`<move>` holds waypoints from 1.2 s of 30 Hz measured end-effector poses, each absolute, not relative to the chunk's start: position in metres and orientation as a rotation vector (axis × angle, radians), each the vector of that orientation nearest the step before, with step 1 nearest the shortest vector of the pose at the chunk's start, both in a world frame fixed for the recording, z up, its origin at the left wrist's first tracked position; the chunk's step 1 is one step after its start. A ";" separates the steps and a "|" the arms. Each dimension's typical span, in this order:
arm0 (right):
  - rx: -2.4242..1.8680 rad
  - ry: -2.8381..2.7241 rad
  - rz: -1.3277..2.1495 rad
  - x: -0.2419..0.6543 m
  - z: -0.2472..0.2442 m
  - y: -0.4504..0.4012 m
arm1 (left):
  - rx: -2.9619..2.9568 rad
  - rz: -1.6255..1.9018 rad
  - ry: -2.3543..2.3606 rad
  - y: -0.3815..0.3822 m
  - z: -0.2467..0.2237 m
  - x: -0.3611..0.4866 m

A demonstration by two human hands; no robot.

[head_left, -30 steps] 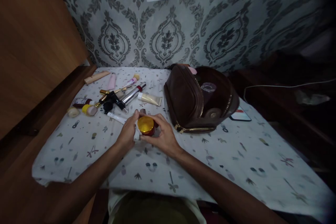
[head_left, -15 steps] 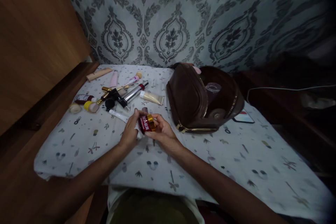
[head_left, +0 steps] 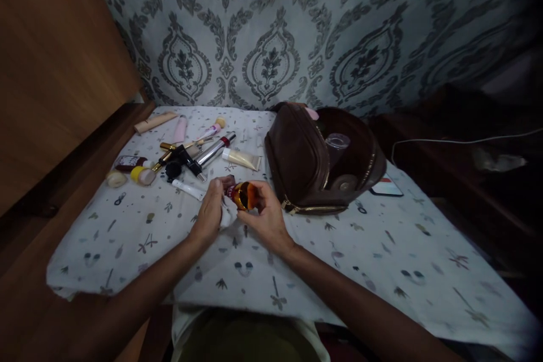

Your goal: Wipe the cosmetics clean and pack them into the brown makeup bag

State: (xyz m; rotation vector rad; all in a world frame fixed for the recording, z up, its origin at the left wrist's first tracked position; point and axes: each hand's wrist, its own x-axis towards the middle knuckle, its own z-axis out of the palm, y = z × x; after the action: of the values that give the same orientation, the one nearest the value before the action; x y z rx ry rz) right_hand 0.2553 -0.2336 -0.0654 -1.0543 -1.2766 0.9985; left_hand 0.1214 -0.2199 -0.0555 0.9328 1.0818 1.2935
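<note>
In the head view, my right hand (head_left: 268,218) is closed around the gold-capped end of a small dark red cosmetic jar (head_left: 240,194). Its shiny gold lid faces right, toward my fingers. Pressed against the jar's other side is a crumpled white wipe (head_left: 228,214), which my left hand (head_left: 209,206) grips. My left fingertips are partly hidden behind the jar. Just beyond my left hand lies a slim white tube (head_left: 188,188). A cream-coloured squeeze tube (head_left: 241,159) rests on the cloth past the jar.
An unzipped brown leather bag (head_left: 297,153) stands to the right, with a clear container (head_left: 338,144) inside. A phone (head_left: 387,186) lies partly behind it. Several cosmetics, including a silver tube (head_left: 216,149) and a yellow-banded jar (head_left: 143,175), are spread on the left of the patterned cloth (head_left: 169,260).
The jar has turned in my hands: its label faced me before, and now its gold lid shows more. My view has shifted slightly to the right.
</note>
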 end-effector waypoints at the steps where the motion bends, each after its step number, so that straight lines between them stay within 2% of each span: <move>1: -1.054 -1.271 1.007 0.256 -0.064 -0.234 | 0.930 1.330 1.095 -0.217 -0.055 0.119; 7: -1.012 -1.204 1.168 0.251 -0.065 -0.237 | 1.070 1.545 1.074 -0.216 -0.047 0.108; 13: -0.877 -1.055 1.484 0.252 -0.073 -0.234 | 1.295 1.326 0.987 -0.228 -0.034 0.110; 21: -0.588 -0.849 1.936 0.255 -0.064 -0.234 | 1.113 1.230 1.041 -0.216 -0.033 0.109; 30: -0.666 -1.016 1.922 0.251 -0.058 -0.244 | 1.152 1.214 1.121 -0.229 -0.012 0.114; 36: -0.611 -0.920 1.852 0.251 -0.058 -0.241 | 1.211 1.287 1.230 -0.227 -0.019 0.114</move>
State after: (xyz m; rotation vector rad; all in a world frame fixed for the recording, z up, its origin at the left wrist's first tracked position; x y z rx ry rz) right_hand 0.2513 -0.2409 -0.0581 -0.6112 -0.9205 1.8521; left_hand 0.1142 -0.2265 -0.0187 1.2107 1.2300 1.2870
